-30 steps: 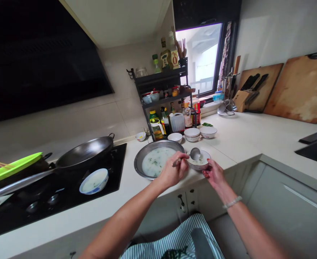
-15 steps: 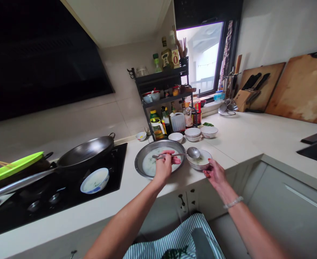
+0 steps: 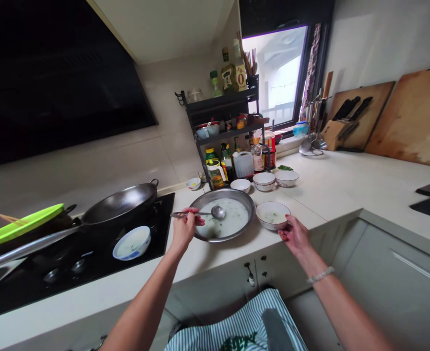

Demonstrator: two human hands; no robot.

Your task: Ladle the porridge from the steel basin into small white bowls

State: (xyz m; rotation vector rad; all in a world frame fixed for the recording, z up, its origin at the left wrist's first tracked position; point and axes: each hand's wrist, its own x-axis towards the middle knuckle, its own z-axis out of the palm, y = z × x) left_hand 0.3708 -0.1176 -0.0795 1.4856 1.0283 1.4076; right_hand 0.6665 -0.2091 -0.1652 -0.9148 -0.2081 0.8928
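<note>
My left hand (image 3: 186,225) is closed round the handle of a metal ladle (image 3: 218,212), whose bowl is over the large steel basin (image 3: 250,204). In the basin lies a whitish soup (image 3: 229,222) with green bits. My right hand (image 3: 296,234) grips the near right rim of a small white bowl (image 3: 269,225), thumb at the edge and fingers below. This bowl holds some of the same pale soup and stands on the counter just right of the basin.
A filled blue-and-white bowl (image 3: 132,243) stands on the black stove, near a wok (image 3: 120,202). Several white bowls (image 3: 263,181) line the counter behind the basin, before a black condiment rack (image 3: 222,136). A knife block (image 3: 335,134) and cutting boards (image 3: 412,117) stand at right.
My left hand has moved left with the ladle, whose bowl went from above the small bowl to above the basin. My right hand still holds the small bowl.
</note>
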